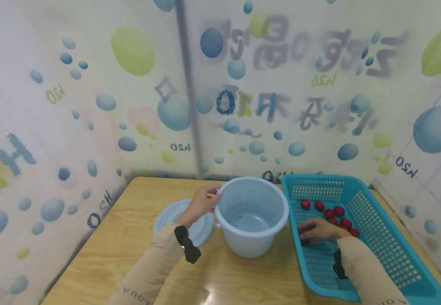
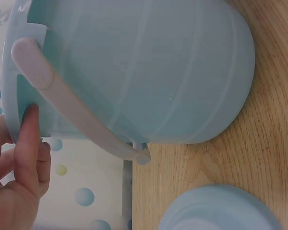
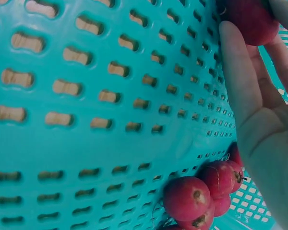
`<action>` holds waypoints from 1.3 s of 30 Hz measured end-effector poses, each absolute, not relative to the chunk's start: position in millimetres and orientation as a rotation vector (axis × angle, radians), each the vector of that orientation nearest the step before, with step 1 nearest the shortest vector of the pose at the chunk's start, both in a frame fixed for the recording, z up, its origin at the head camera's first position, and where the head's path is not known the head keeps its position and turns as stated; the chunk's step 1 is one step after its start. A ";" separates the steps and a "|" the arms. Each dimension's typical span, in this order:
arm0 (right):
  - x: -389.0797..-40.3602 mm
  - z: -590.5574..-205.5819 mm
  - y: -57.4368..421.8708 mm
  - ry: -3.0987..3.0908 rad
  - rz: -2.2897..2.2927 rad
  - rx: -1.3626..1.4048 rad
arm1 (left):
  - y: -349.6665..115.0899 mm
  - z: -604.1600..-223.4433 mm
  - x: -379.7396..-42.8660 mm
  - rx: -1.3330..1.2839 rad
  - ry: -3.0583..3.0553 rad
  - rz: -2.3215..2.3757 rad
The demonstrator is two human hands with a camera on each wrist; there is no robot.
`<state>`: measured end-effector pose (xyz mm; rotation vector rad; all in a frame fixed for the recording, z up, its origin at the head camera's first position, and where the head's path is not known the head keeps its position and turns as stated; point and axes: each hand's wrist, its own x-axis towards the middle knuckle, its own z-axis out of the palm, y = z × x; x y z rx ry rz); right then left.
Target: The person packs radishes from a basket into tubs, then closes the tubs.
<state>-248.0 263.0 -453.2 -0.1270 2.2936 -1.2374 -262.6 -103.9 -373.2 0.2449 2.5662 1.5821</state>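
- Closest to me, tan sleeves (image 1: 159, 250) run out over the wooden table (image 1: 209, 281), a black band on each wrist; my hands are well apart, each busy with its own thing.
- My right hand (image 1: 321, 231) dips into the turquoise basket (image 1: 302, 269), pinching one red radish (image 3: 252, 21) between fingers and thumb by the side wall nearest the bucket — a hold from both sides probably suits something so round and smooth.
- Left of that, my left hand (image 1: 203, 203) grips the blue bucket (image 1: 249, 243) at its rim, fingers tucked beneath the lip, most likely to steady it; it stands upright, open at the top. Some small dark marks show on its floor, but I cannot tell what they are.
- Its pale handle (image 2: 81, 112) hangs down the outside, so it doesn't cross the mouth.
- Partly behind my left forearm, the blue lid (image 1: 204, 228) lies flat on the table, set aside, I'd judge, so that the bucket can stand open.
- Farther into the basket, the other radishes (image 1: 338, 211) sit loosely bunched — the tall, slotted walls presumably stop them rolling off.
- Behind everything rises a sheet (image 1: 281, 123) printed with blue and green bubbles.
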 end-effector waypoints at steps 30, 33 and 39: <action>-246.4 -432.3 277.2 2.498 -1.198 -0.095 | -103.9 -374.4 -264.4 0.252 2.563 1.568; -244.7 -426.6 279.4 2.515 -1.198 -0.137 | -104.7 -375.0 -264.7 0.252 2.561 1.574; -244.3 -410.4 283.3 2.490 -1.270 -0.253 | -104.3 -374.4 -264.7 0.259 2.549 1.596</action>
